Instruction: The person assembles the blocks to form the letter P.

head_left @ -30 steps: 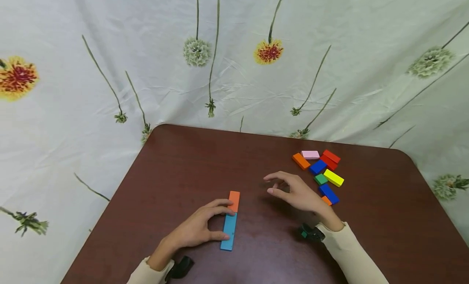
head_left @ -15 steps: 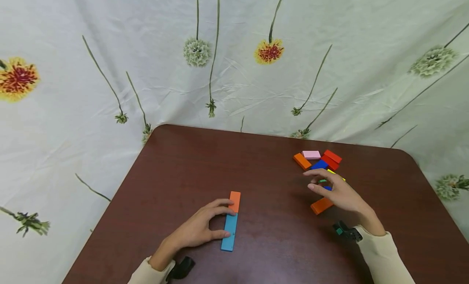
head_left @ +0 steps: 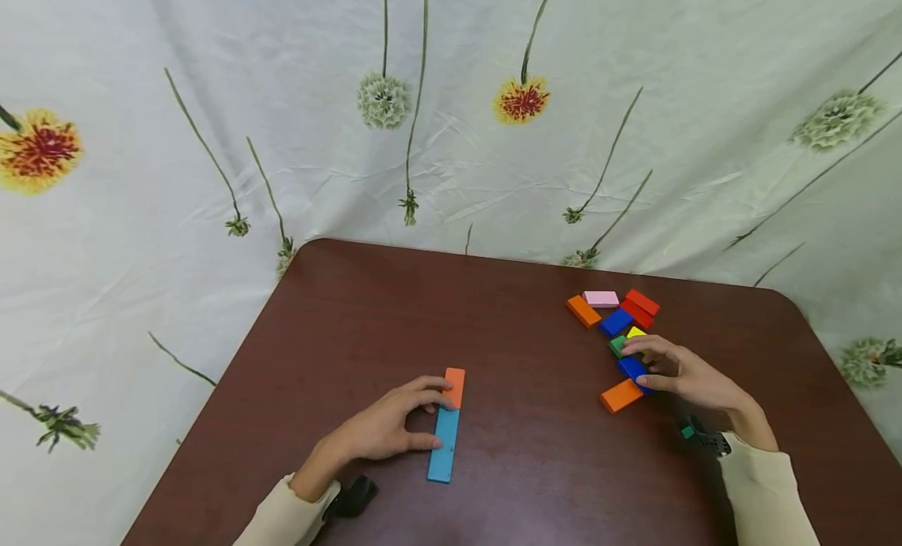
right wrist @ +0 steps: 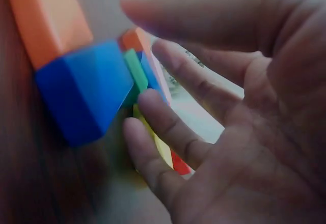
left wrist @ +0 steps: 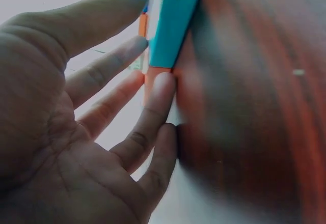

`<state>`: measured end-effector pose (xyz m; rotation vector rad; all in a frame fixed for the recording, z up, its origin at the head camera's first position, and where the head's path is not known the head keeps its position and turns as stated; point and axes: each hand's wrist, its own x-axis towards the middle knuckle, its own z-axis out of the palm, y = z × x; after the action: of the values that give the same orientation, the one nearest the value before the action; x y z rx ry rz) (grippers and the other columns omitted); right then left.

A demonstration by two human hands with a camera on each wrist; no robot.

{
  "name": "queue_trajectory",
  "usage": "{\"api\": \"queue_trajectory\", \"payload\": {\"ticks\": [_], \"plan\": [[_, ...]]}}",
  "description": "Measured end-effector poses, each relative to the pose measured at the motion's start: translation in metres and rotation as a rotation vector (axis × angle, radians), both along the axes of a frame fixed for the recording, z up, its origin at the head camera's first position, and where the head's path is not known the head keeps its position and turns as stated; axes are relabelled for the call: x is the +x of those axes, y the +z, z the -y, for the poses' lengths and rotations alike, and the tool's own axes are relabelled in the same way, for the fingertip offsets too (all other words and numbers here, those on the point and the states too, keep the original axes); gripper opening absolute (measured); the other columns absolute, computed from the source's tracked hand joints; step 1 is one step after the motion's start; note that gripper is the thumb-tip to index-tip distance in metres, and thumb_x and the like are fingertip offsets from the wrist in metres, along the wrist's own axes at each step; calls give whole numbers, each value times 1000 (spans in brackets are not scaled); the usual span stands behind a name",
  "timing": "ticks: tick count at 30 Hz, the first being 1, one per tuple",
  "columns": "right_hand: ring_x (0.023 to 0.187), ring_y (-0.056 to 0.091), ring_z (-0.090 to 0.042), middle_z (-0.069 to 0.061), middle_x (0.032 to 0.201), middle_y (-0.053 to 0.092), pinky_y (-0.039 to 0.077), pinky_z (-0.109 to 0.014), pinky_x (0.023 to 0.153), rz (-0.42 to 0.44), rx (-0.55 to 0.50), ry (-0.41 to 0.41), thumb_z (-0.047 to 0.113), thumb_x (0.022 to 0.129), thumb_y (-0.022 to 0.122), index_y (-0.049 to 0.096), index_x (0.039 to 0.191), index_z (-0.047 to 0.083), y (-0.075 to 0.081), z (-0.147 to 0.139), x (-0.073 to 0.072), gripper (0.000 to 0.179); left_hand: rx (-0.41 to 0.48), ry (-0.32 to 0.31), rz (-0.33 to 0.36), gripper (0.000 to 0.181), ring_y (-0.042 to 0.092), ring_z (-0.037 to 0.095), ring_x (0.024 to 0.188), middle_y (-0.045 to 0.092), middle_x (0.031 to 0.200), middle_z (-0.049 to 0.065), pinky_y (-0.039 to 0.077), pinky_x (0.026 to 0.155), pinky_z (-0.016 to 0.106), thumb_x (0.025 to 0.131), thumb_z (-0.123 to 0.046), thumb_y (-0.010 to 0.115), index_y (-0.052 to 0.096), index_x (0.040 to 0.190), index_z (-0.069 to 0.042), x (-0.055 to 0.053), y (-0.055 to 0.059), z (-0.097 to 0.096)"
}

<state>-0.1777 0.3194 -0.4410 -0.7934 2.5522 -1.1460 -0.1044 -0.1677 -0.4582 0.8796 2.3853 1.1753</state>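
In the head view my left hand (head_left: 380,424) rests its fingertips and thumb on a light blue block (head_left: 445,448), which lies end to end with an orange block (head_left: 456,388). The left wrist view has those fingers spread and nearly straight beside the light blue block (left wrist: 175,25). At the right, my right hand (head_left: 698,381) hovers around a dark blue block (head_left: 629,367), thumb near its front end, fingers over the green block (head_left: 616,346) and yellow block (head_left: 636,332). A gap shows between its fingers and the dark blue block (right wrist: 84,91) in the right wrist view.
Another orange block (head_left: 620,395) touches the dark blue one. Behind lie a second dark blue block (head_left: 616,322), an orange block (head_left: 583,311), a pink block (head_left: 601,299) and red blocks (head_left: 640,308). A flowered curtain (head_left: 451,123) hangs beyond the brown table (head_left: 528,468).
My right hand has moved right, away from the middle of the table to the block group, and lowered over the dark blue block. The left hand has stayed at the light blue and orange blocks.
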Motion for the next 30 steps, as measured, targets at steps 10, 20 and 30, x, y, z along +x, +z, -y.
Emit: {"api": "queue_trajectory", "payload": {"ticks": [10, 20, 30], "plan": [[105, 48, -14, -13, 136, 42, 48, -24, 88, 190, 24, 25, 11, 91, 71, 52, 136, 7, -9, -8, -2, 49, -9, -6, 6, 40, 59, 19, 110, 45, 148, 6, 49, 93, 34, 89, -22, 78, 63, 126, -17, -3, 2, 1], [108, 44, -17, -19, 137, 34, 46, -22, 92, 216, 84, 52, 13, 87, 76, 50, 139, 5, 2, -10, 0, 59, -7, -13, 9, 41, 58, 17, 107, 45, 147, 5, 49, 92, 32, 88, -21, 79, 63, 125, -16, -6, 0, -1], [102, 45, -28, -20, 129, 37, 48, -26, 82, 278, 120, -21, 9, 83, 79, 46, 139, 5, 0, -10, 0, 65, -21, -34, 5, 42, 55, 16, 103, 47, 142, 3, 48, 91, 31, 85, -23, 82, 64, 122, -17, -12, 2, -3]]}}
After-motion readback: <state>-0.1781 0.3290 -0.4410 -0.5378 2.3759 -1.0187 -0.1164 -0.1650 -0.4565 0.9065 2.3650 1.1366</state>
